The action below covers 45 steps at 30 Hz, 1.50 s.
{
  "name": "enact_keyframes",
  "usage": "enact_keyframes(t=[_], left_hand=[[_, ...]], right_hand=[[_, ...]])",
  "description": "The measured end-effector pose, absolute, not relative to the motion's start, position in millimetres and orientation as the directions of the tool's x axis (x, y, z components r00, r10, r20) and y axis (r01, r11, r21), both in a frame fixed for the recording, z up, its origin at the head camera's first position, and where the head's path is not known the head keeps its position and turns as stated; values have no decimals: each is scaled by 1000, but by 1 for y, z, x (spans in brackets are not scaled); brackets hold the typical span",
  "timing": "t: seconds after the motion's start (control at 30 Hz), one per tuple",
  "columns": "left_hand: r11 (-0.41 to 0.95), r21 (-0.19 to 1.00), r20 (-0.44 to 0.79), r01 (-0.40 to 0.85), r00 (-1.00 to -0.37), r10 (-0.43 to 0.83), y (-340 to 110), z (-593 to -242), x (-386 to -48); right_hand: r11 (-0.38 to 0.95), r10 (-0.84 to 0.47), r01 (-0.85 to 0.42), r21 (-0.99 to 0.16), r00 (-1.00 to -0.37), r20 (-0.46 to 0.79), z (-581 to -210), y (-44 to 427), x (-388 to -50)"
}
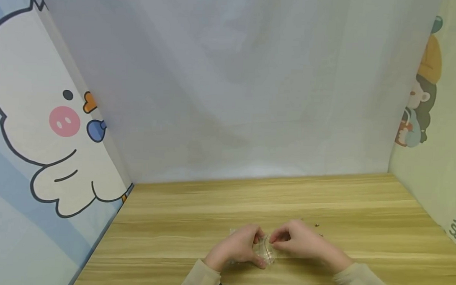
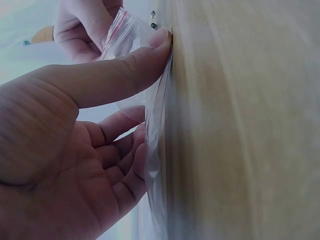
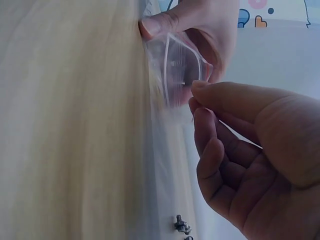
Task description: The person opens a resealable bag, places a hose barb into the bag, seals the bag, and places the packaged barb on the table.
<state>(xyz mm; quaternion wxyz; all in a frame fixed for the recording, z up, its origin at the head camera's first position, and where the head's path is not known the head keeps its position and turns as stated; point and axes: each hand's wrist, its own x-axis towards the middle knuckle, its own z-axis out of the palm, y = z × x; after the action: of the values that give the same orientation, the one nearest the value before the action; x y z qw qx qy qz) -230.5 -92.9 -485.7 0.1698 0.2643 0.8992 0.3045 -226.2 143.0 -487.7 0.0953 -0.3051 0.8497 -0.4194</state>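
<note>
A clear zip bag (image 1: 266, 249) with a red line along its mouth lies on the wooden table, its mouth parted in the right wrist view. My left hand (image 1: 241, 245) holds the bag (image 2: 156, 150), thumb on the near side and fingers curled at the far side. At the mouth of the bag (image 3: 172, 75), the thumb and forefinger of my right hand (image 3: 250, 135) pinch together on its edge; whether a small part is also between them I cannot tell. Small dark metal parts (image 3: 182, 226) lie beyond the right hand.
The wooden table (image 1: 165, 224) reaches back to a grey-white curtain (image 1: 252, 97). Small dark pieces (image 1: 317, 225) lie behind my right forearm. Printed cartoon panels stand at the left (image 1: 33, 110) and right (image 1: 430, 166).
</note>
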Motion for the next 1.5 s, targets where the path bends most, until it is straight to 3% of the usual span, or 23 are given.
enact_keyframes(t=[1.5], left_hand=[[677, 629, -134, 382, -805, 578, -93, -486, -230]], right_hand=[[442, -622, -450, -776, -777, 96, -489, 141, -228]])
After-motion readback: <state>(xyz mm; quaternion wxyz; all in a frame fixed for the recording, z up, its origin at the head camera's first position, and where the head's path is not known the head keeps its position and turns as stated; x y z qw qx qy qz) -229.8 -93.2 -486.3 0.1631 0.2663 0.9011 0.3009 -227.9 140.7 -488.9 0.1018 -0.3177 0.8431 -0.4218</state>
